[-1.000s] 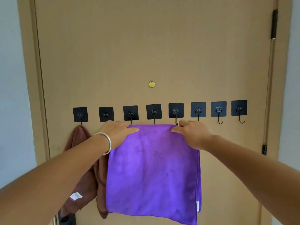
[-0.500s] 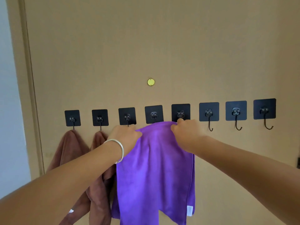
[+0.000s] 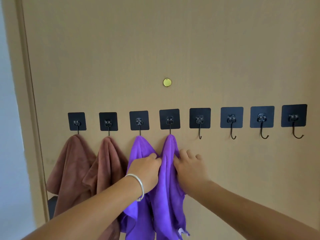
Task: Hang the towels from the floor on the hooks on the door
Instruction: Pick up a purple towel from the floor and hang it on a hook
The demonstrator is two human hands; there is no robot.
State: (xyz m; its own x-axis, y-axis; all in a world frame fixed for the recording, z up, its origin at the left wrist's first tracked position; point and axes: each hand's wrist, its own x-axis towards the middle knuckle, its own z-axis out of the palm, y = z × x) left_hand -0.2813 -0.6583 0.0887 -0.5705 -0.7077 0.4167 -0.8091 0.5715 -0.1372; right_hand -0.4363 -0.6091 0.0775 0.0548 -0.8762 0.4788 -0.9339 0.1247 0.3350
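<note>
Left hand [image 3: 145,172] pinching purple towel [image 3: 166,187] fold; right hand [image 3: 188,168] fingers loosely spread against its right edge. Towel draped from third and fourth hooks [image 3: 170,119], at six o'clock below brass peephole [image 3: 167,82]. Soft, light, limp; best gripped at top corners.

- A small round brass disc [image 3: 167,82] sits on the tan surface, well above the fingers and slightly to their left.
- A silver bangle [image 3: 138,186] circles a wrist just below the fingers, toward the left.
- A pale wall [image 3: 10,135] and tan door frame [image 3: 29,101] run down the far left, well apart from the fingers.
- A dark object [image 3: 52,206] shows low left, partly hidden.
</note>
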